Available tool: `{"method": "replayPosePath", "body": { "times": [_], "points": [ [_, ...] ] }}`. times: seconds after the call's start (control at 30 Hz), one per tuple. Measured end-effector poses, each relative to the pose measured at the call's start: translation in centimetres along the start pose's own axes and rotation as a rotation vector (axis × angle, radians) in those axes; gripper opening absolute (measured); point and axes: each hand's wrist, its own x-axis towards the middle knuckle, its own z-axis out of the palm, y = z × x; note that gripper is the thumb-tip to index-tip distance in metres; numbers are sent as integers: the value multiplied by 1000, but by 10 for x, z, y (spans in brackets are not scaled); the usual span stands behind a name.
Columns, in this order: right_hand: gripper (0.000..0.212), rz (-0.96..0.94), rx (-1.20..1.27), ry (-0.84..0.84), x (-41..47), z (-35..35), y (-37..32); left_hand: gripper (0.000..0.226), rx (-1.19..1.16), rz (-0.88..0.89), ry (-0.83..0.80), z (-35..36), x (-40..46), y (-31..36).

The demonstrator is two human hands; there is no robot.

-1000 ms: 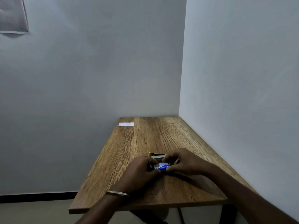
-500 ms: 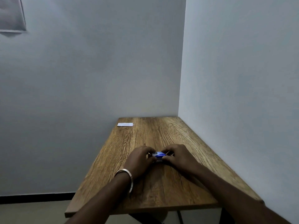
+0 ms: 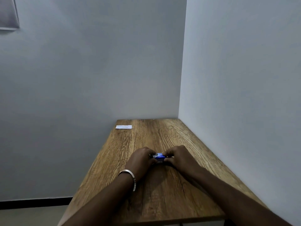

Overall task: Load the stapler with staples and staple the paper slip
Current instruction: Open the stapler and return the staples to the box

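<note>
A small blue object [image 3: 159, 156] with pale lettering sits low on the wooden table [image 3: 162, 196], near its middle. Fingers cover most of it, so I cannot tell whether it is the stapler or the staple box. My left hand [image 3: 140, 158] pinches its left end and my right hand [image 3: 179, 156] pinches its right end, fingertips curled around it. A white paper slip [image 3: 123, 127] lies flat at the table's far left corner, well away from both hands.
Grey walls close the table at the back and along its right side. The left edge of the table drops to the floor [image 3: 32, 216]. A metal bangle [image 3: 130, 176] is on my left wrist.
Both hands have slid farther from me along the table with the blue object. A yellow and black item seen behind my fingers a second ago is no longer visible.
</note>
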Motion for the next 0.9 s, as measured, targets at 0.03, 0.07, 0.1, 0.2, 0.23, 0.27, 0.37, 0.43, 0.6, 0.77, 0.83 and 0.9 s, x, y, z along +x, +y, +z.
{"method": "replayPosePath", "body": {
  "times": [0.03, 0.07, 0.1, 0.2, 0.23, 0.27, 0.37, 0.43, 0.6, 0.77, 0.83, 0.9],
  "points": [
    [25, 2, -7, -1, 3, 0, 1, 33, 12, 3, -9, 0, 4, 0],
    [25, 6, -9, -4, 8, 0, 4, 32, 19, 5, -12, 2, 9, -1],
    [24, 13, -13, -9, 14, 1, 8, 31, 21, 5, -12, 5, 15, -3],
    [23, 34, -34, -29, 32, 2, 17, 30, 26, -5, -11, 12, 32, -10],
    [23, 40, -43, -36, 39, 3, 20, 30, 26, -7, -14, 15, 39, -12],
    [23, 45, -51, -40, 46, 4, 24, 30, 27, -10, -15, 19, 46, -15],
    [23, 60, -58, -28, 68, 7, 38, 27, 27, -12, -15, 28, 70, -23],
    [23, 69, -64, -13, 84, 8, 50, 26, 25, -16, -7, 37, 89, -29],
    [19, 98, -50, 5, 125, 13, 78, 26, 4, -37, -3, 58, 135, -47],
    [15, 107, -91, 52, 167, 20, 110, 25, -11, -32, -5, 81, 184, -64],
    [15, 99, -106, 60, 185, 25, 126, 26, -3, -27, -10, 92, 205, -71],
    [15, 98, -117, 73, 197, 24, 133, 26, 16, -23, -11, 95, 220, -75]
  ]
}}
